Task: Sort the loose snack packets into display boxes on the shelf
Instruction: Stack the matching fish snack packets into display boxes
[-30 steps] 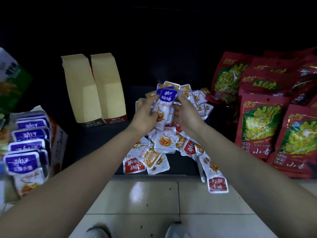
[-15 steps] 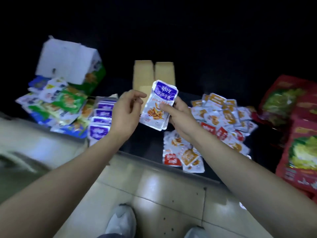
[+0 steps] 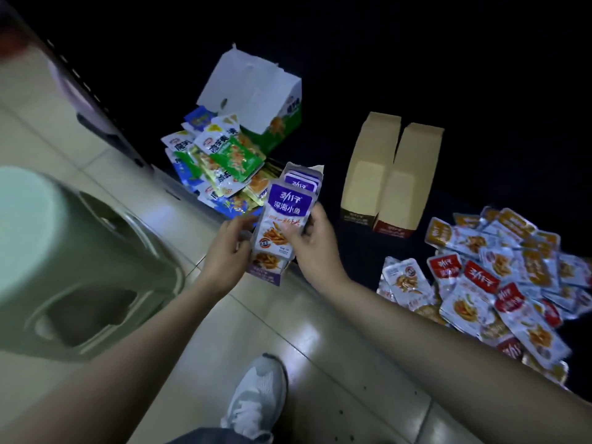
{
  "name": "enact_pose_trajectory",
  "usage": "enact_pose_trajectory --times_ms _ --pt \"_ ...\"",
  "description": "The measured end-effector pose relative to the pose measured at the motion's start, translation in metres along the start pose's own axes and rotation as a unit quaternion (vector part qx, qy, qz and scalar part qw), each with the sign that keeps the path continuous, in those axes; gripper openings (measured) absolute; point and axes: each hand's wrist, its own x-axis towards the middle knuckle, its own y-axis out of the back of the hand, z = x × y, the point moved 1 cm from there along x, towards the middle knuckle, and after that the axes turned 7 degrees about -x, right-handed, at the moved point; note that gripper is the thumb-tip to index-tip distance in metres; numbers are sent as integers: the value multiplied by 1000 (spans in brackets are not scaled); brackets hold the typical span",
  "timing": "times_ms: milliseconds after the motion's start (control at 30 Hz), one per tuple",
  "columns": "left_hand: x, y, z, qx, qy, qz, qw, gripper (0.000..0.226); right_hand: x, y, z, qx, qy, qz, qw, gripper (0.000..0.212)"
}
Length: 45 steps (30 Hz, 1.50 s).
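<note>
Head view: the right hand (image 3: 315,248) pinches a stack of purple packets (image 3: 282,219) beside the display box (image 3: 302,179); the left hand (image 3: 229,251) grips the stack's left edge, fingers curled

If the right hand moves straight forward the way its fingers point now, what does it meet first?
Most likely the box of purple packets, just beyond the stack that the right hand grips. Depth is hard to judge here.

glossy foil packets (image 3: 283,219), matt cardboard boxes (image 3: 389,174); shiny tiles (image 3: 307,347)
</note>
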Motion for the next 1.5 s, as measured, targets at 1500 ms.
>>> enact_pose_trajectory --times_ms 1500 --pt "113 -82 15 -49 77 21 996 29 49 60 0 -168 -29 17 985 57"
